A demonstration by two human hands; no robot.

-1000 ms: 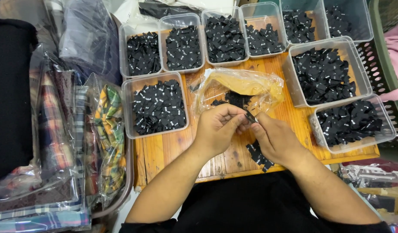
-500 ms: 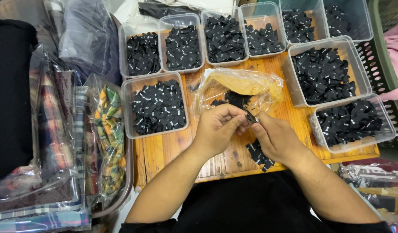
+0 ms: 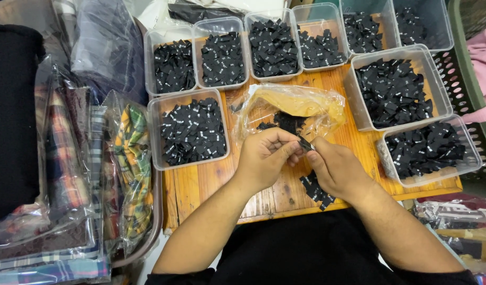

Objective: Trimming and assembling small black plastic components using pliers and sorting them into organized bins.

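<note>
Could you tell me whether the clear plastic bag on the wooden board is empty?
No, the clear plastic bag holds small black pieces near its opening, just above both hands.

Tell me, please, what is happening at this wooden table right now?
A person's left hand and right hand pinch one small black fabric label between them above a wooden board. A loose pile of labels lies under the right hand, a clear plastic bag behind, and label-filled clear tubs all around.

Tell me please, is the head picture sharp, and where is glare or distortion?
Head view: mostly sharp, evenly lit; both hands, left and right, pinch a small black label, slightly soft. Glare on the clear plastic bag and the wrapped fabric packs. Wide-angle bending curves the edges.
</note>
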